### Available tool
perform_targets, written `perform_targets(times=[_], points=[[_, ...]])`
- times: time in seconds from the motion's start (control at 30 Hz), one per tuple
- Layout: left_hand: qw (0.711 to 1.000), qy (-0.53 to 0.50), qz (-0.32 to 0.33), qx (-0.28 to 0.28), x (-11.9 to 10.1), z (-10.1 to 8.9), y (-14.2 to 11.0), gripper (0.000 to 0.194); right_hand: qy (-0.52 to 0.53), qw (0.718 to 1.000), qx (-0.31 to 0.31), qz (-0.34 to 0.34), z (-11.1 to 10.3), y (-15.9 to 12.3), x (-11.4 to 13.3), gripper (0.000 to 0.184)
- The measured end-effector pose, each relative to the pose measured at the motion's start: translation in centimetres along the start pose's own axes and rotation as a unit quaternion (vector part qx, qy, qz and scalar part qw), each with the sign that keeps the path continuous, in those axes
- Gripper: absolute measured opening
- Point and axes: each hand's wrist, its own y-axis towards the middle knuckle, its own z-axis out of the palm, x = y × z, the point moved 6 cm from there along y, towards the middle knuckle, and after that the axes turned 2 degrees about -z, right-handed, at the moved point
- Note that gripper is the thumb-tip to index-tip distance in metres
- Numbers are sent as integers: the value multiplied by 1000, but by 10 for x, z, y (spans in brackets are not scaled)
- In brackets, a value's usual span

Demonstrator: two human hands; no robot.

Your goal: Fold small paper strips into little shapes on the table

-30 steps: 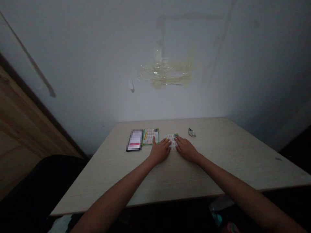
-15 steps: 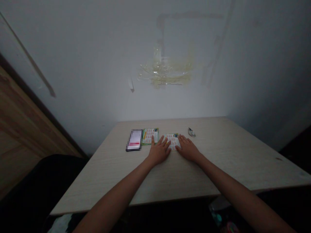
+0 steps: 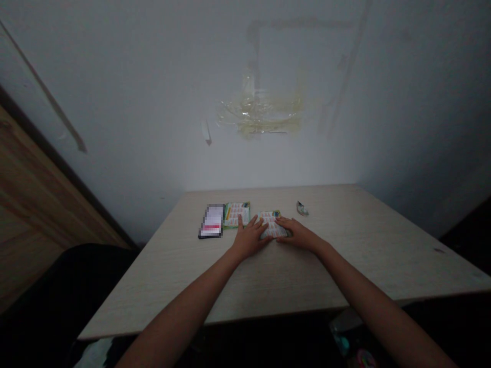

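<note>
A printed card or leaflet (image 3: 271, 216), white with rows of coloured print and a green edge, lies flat on the table between my hands. My left hand (image 3: 249, 239) rests at its left side, fingers stretched and spread, with some fingertips on the card. From the right, my right hand (image 3: 301, 234) lies across the card's right part, fingers extended and covering that edge. A similar printed card (image 3: 235, 213) lies to the left, just beyond my left hand's fingertips. Neither hand grips anything.
A blurred-out flat item with a dark edge (image 3: 211, 221), perhaps a phone, lies left of the cards. Farther right sits a small crumpled wrapper (image 3: 302, 208). The pale wooden table (image 3: 368, 245) meets a wall (image 3: 153, 102) with old tape at the back.
My right hand has turned and slid leftward, so its fingers now lie further over the card. My left hand has barely moved.
</note>
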Motion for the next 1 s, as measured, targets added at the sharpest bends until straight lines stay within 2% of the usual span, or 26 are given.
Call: perform_targets(times=[0.1, 0.23, 0.37, 0.6, 0.77, 0.93, 1.0], points=[[1000, -11, -3, -7, 1, -3, 1, 47, 13, 1000, 12, -5, -3, -1, 0, 64], [999, -34, -9, -13, 2, -7, 1, 43, 23, 1000, -3, -9, -9, 0, 2, 48], [999, -46, -13, -16, 0, -13, 1, 40, 56, 998, -39, 6, -13, 2, 1, 32], [997, -61, -11, -38, 0, -20, 3, 41, 57, 993, -105, 23, -18, 4, 2, 20], [996, -69, -22, -54, 1, -18, 5, 48, 37, 988, -139, 63, -21, 4, 0, 23], [992, -95, -48, -68, 3, -15, 10, 51, 17, 983, -156, 93, -15, 8, -4, 23], [991, -98, -44, -76, 3, -15, 11, 50, 20, 979, -172, 106, -13, 8, -6, 30]])
